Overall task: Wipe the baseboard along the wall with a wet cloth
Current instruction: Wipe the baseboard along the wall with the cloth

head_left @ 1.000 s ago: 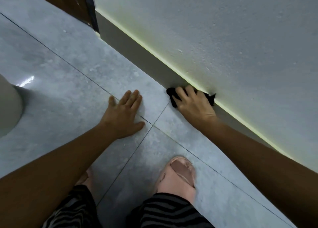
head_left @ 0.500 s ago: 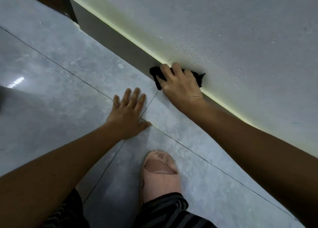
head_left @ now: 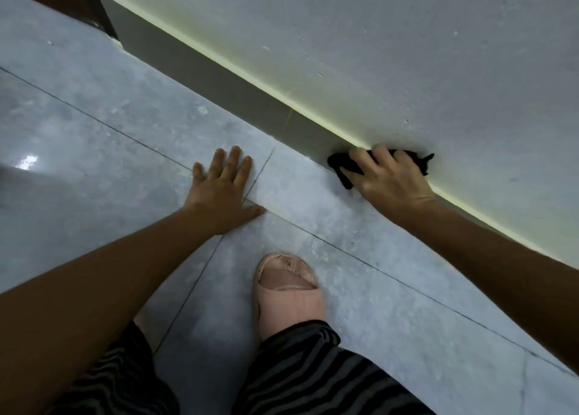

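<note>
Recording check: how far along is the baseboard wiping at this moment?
Done: no wiped stretch can be told apart; the baseboard looks evenly grey. In hand: the right hand holds the black cloth against the baseboard, while the left hand rests flat on the floor. Left: cannot say how much; the run toward the dark door frame shows no wet trace.

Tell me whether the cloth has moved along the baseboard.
Yes. The cloth slid right along the baseboard, away from the floor grout line it touched before.
</note>
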Available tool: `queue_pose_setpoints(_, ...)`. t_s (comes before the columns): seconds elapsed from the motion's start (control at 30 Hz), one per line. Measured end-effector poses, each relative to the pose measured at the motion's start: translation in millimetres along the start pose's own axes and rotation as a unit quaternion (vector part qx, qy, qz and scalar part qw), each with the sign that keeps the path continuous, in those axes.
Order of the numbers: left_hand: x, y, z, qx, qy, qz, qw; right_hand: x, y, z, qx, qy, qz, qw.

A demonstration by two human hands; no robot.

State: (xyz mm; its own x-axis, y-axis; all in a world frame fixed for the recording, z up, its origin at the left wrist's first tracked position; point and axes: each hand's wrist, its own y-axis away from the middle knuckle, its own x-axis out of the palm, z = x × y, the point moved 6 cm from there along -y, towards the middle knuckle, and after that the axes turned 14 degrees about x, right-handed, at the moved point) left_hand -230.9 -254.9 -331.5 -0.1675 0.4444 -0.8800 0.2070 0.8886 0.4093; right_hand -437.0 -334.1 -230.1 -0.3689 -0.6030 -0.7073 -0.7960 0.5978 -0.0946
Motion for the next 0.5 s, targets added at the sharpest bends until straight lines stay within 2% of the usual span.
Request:
queue_pose_setpoints(0.13,-5,-2,-3,-0.007,0.002,0.008,1.0,-16,-37,14,0.037,-0.036,-0.016,0.999)
queue_pose_setpoints(0.27,-11,-6,-3,-0.019,0.002,0.026,0.999,-16,-60,36,0.027,-0.048,0.027,0.998)
queue_pose_setpoints(0.5,-10,-6,-2,-0.023,-0.004,0.028,0.999,25,2,20,0.01,0.002,0.069,0.998)
